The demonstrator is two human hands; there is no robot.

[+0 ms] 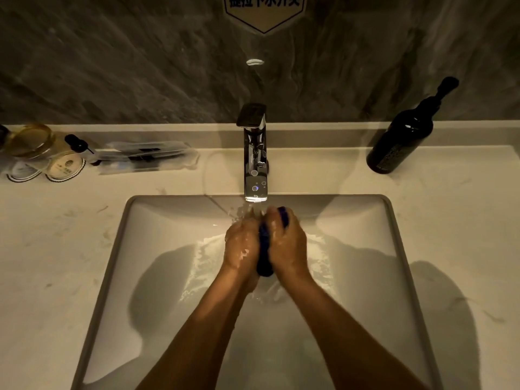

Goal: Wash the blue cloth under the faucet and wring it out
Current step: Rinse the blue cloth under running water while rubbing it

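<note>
Both hands over the sink point(118, 249), just below the faucet point(254, 153) spout. Water running; it splashes off the fingers and spreads across the basin floor around the wrists.

Blue cloth point(264, 249) bunched into a narrow roll, pressed between the two palms. One end shows under the heels of the hands, a bit more peeks out at the top by the right fingers.

Left hand point(242, 244): closed around the left side of the cloth, wet and shiny. Right hand point(287, 243): closed on the right side, fingers curled over the upper end. The hands sit close, with only the cloth between them.

Counter point(56, 249) pale, marbled. Dark pump bottle point(399, 142) stands upright at the back right, well apart from the sink. At the back left, a glass jar point(31, 140), small round packets point(66, 166) and a clear wrapped packet point(146, 156) lie along the wall edge. Wall point(112, 66) grey stone; part of a sign point(264, 12) shows at the top
</note>
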